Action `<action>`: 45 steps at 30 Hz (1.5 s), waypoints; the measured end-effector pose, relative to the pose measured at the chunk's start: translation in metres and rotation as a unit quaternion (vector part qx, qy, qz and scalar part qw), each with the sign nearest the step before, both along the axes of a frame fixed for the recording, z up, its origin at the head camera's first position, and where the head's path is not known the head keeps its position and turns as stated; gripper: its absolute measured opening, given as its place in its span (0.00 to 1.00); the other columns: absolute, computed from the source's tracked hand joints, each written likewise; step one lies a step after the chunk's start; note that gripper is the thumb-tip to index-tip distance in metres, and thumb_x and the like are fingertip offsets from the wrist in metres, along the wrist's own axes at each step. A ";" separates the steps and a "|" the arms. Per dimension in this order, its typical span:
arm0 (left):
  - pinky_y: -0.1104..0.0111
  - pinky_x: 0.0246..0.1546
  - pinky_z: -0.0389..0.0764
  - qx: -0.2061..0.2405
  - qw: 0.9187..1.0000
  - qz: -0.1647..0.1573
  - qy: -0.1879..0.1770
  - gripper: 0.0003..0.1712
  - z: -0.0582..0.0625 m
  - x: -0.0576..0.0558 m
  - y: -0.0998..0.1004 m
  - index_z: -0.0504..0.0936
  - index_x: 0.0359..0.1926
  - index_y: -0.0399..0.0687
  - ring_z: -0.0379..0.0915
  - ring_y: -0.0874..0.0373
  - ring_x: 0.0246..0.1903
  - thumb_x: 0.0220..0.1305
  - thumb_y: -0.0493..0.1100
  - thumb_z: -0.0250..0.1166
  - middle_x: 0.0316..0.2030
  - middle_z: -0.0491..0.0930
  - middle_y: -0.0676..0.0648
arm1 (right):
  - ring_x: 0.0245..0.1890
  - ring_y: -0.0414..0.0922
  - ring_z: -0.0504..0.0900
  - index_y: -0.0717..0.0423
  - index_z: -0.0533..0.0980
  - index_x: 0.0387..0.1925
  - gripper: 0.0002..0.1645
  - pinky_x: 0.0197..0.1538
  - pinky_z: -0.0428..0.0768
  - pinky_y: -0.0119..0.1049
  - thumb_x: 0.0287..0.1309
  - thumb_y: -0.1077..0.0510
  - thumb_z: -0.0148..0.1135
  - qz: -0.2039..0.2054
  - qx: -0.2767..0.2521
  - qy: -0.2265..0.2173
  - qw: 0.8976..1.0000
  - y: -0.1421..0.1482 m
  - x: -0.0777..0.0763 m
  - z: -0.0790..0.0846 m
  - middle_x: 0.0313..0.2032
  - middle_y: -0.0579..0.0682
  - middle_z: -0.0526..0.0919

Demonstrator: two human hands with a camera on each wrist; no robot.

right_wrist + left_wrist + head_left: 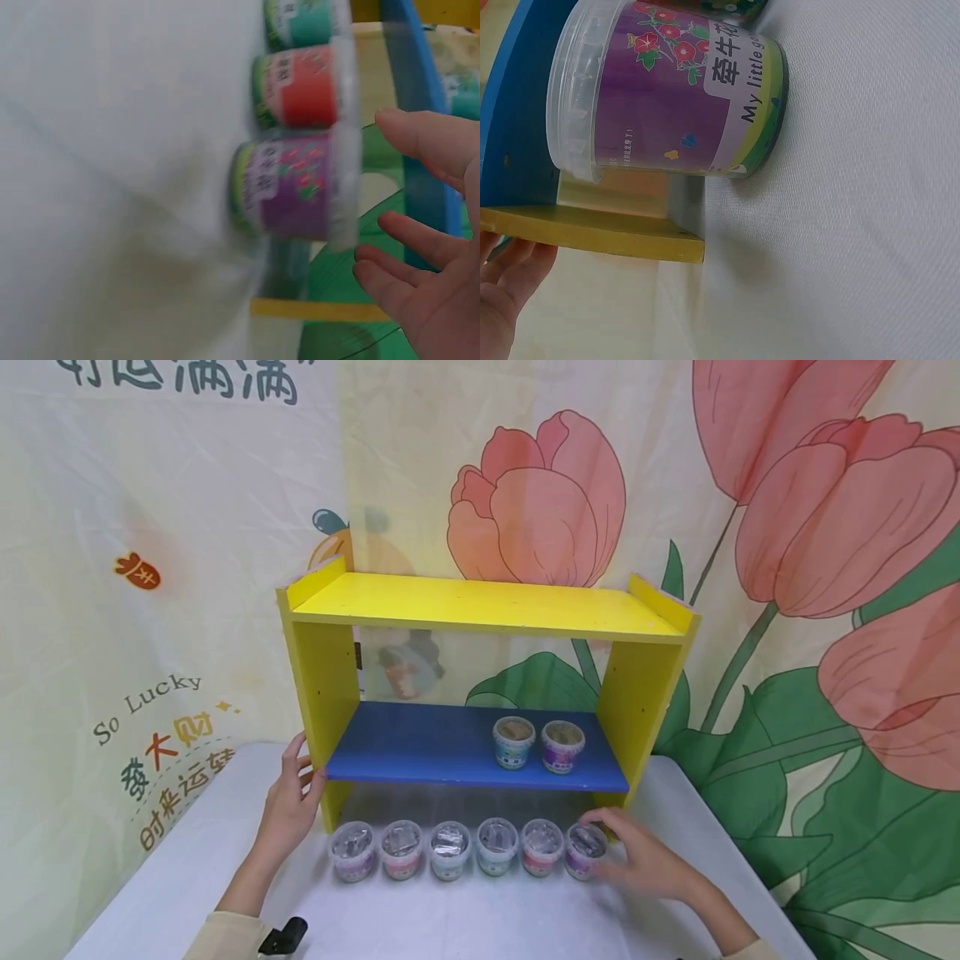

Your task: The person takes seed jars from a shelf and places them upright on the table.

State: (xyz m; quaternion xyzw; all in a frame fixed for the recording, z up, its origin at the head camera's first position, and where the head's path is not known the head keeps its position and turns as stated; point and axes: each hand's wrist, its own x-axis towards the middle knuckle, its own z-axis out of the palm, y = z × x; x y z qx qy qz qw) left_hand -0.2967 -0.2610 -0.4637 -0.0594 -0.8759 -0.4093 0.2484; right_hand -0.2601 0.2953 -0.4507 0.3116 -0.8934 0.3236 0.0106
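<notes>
Six small tubs stand in a row on the table in front of the shelf unit. My right hand is at the right-end purple tub, thumb and fingers spread around its lid. In the right wrist view a gap shows between my right hand and that purple tub. My left hand rests against the outer face of the shelf's left yellow panel. The left wrist view has its fingers at this panel, with the left-end purple tub nearby.
A teal tub and another purple tub stand on the blue shelf board, right of its middle. Above is a yellow top board. A printed cloth hangs behind the white-covered table.
</notes>
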 end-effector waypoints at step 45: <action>0.37 0.53 0.82 0.001 1.000 -0.003 0.004 0.45 -0.002 -0.002 -0.001 0.36 0.85 0.71 0.77 0.22 0.60 0.84 0.42 0.54 0.68 0.69 0.23 | 0.80 0.64 0.60 0.51 0.55 0.83 0.55 0.78 0.64 0.62 0.63 0.57 0.77 -0.144 -0.172 -0.004 0.975 -0.146 -0.032 0.050 0.81 0.61 0.59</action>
